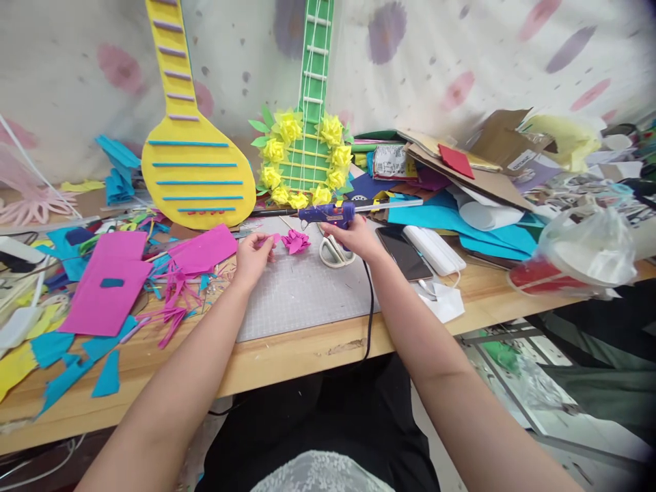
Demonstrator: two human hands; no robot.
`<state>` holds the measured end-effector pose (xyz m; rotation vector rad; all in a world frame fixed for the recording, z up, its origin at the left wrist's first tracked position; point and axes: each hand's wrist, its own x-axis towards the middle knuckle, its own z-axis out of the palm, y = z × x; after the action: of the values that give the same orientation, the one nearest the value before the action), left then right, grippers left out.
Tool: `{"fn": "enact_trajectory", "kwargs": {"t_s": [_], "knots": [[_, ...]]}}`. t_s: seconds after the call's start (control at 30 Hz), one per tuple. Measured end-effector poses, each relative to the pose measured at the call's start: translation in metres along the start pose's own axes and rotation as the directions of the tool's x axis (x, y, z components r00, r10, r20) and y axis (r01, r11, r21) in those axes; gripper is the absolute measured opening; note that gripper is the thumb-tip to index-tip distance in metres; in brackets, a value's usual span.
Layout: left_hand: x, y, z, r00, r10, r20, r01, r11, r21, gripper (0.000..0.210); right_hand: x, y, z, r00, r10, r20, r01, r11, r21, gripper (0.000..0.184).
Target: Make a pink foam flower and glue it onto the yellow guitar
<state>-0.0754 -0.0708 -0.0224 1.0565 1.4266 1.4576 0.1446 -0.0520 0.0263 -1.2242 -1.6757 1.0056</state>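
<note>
My right hand (353, 236) is wrapped round a purple hot glue gun (328, 214), whose nozzle points left; a clear glue stick (394, 205) juts from its back. Between the pinched fingers of my left hand (255, 255) is a small magenta paper piece (274, 240). A magenta paper flower (296, 241) lies on the grey cutting mat (297, 301), between my two hands. Just below the glue gun rest white-handled scissors (334, 254), partly hidden by my right hand.
A yellow paper guitar (199, 171) and a green one (310, 160) with yellow flowers lean at the back. Magenta sheets (107, 283) and scraps cover the left. A phone (402, 253), cardboard (471, 174) and a red cup in plastic (553, 270) lie right. The black cord (371, 307) crosses the table edge.
</note>
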Motion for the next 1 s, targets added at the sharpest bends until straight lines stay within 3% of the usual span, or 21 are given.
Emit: {"fn": "enact_trajectory", "kwargs": {"t_s": [0.23, 0.67, 1.0], "knots": [[-0.005, -0.001, 0.002, 0.997, 0.073, -0.031, -0.071, 0.996, 0.046, 0.011, -0.01, 0.019, 0.021, 0.998, -0.063, 0.029, 0.066, 0.992, -0.104, 0.034], [-0.012, -0.001, 0.005, 0.993, 0.113, -0.032, -0.11, 0.991, 0.077, 0.011, -0.013, 0.021, 0.023, 0.987, -0.15, 0.058, 0.158, 0.971, -0.179, 0.033], [-0.013, 0.001, 0.004, 0.993, 0.11, -0.037, -0.106, 0.99, 0.093, 0.012, -0.013, 0.02, 0.022, 0.991, -0.125, 0.04, 0.131, 0.961, -0.244, 0.033]]}}
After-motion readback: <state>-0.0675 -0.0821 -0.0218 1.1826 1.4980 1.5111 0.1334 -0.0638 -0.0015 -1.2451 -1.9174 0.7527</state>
